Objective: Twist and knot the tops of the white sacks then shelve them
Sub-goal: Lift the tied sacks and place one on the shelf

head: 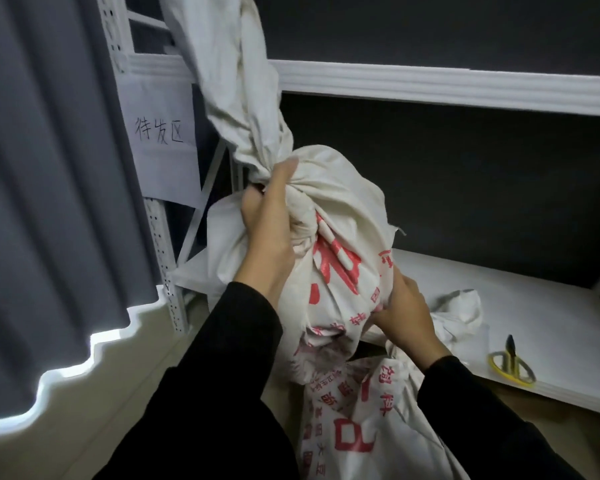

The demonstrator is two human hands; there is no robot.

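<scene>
One white sack (343, 202) by shelf (499, 306) edge: left hand (271, 220) grips twisted neck, right hand (407, 315) prob. pinches its side

The room is dim, and the light on the middle of the frame is soft and flat. The brightest area is a blown-out white strip (94, 341) in the lower left, under the wavy hem of the grey pleated curtain (49, 168), where glare wipes out all detail. The dark grey wall (465, 174) at the upper right is murky and slightly grainy. The white cloth sack with red print (326, 244) shows gentle shadows in its folds, and its twisted neck smears near the top edge. The white metal shelf beam (430, 84) bows with wide-angle distortion. The black sleeves (222, 375) are featureless dark.
</scene>
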